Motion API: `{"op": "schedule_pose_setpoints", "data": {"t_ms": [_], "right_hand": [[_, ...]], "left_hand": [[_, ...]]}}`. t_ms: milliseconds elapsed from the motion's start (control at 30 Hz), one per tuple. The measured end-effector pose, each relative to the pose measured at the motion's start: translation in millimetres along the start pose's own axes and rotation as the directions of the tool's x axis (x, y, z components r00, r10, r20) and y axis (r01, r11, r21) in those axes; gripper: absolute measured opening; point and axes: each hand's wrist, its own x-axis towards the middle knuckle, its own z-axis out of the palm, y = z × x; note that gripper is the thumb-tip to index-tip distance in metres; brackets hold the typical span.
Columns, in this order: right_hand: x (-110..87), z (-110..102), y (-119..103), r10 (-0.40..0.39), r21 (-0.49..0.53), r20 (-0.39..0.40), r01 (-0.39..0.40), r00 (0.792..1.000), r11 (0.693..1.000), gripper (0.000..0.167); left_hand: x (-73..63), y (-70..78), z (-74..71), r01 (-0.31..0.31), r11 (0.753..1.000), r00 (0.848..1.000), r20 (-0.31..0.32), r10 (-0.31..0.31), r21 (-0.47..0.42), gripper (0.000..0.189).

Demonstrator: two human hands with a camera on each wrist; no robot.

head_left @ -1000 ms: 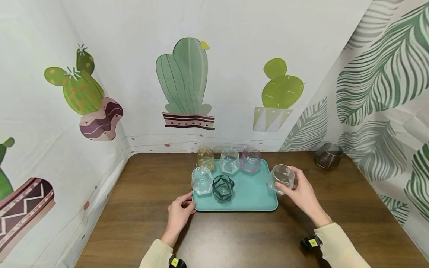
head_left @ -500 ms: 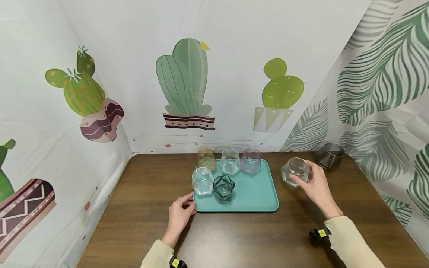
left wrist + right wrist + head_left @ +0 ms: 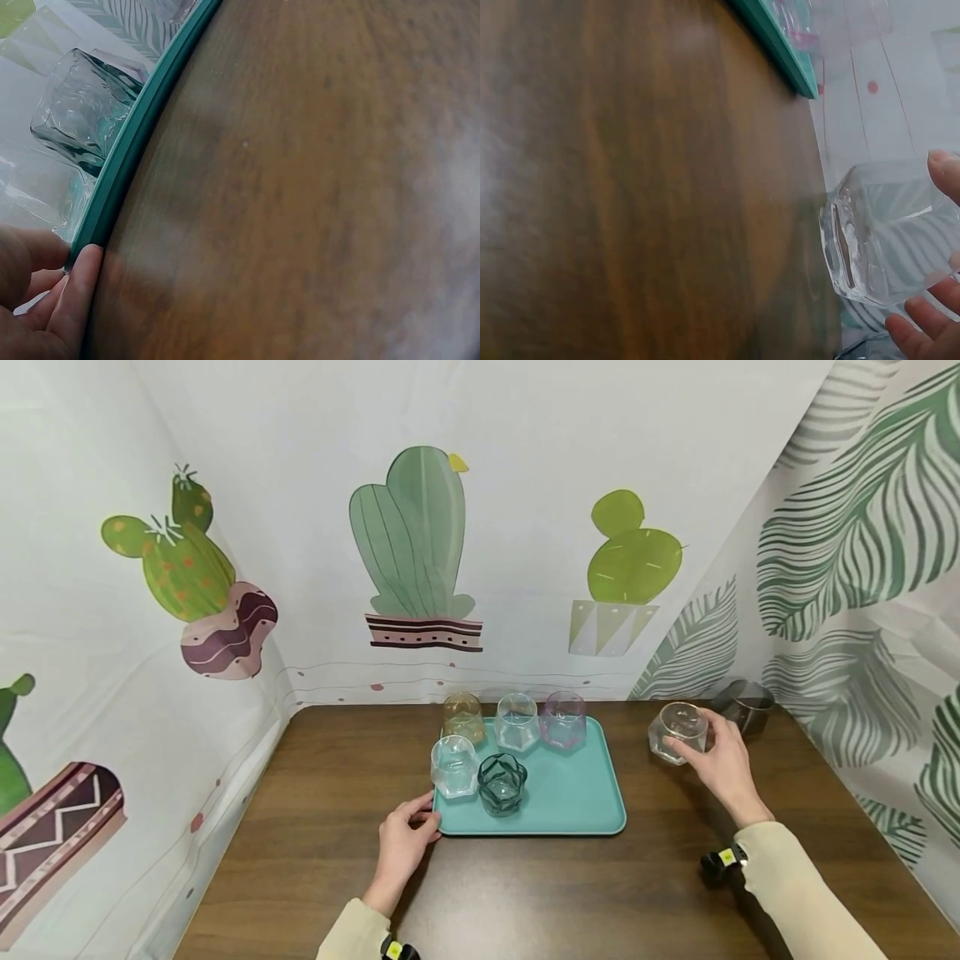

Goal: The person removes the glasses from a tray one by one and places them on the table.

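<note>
My right hand (image 3: 723, 764) grips a clear faceted glass (image 3: 678, 732) by its side, to the right of the tray; its gold-toned rim faces up. In the right wrist view the thumb and fingers are on opposite sides of that glass (image 3: 892, 232). My left hand (image 3: 405, 839) pinches the front left corner of the teal tray (image 3: 573, 802), thumb and fingers about its rim (image 3: 124, 157). On the tray stand an amber glass (image 3: 463, 720), a clear glass (image 3: 517, 722), a pink-tinted glass (image 3: 564, 721), another clear glass (image 3: 454, 767) and a dark green glass (image 3: 502, 785).
A dark grey glass (image 3: 750, 708) stands at the table's back right, just behind my right hand and partly hidden. The wooden table (image 3: 540, 893) ends at a wall covering (image 3: 525, 527) with printed cacti and leaves.
My right hand has carried the clear glass from the tray's right edge farther right and back, close to the dark grey glass. My left hand has stayed at the tray corner.
</note>
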Motion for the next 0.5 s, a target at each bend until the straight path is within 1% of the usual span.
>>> {"op": "schedule_pose_setpoints", "data": {"t_ms": [200, 367, 500], "right_hand": [[14.7, -2, 6, 0.069, 0.027, -0.026, -0.069, 0.997, 0.997, 0.079], [21.6, -4, 11, 0.101, 0.028, -0.013, -0.1, 0.995, 0.995, 0.081], [27.4, -5, 12, 0.118, 0.017, 0.009, -0.118, 0.993, 0.993, 0.081]], "left_hand": [[0.6, -1.0, -0.1, 0.0, 1.0, 1.0, 0.001, 0.0, 0.01, 0.039], [-1.4, -1.4, -0.5, -0.016, 1.0, 1.0, 0.008, 0.016, 0.011, 0.039], [-1.2, -1.4, -0.6, -0.02, 1.0, 1.0, -0.001, 0.02, 0.006, 0.039]]}}
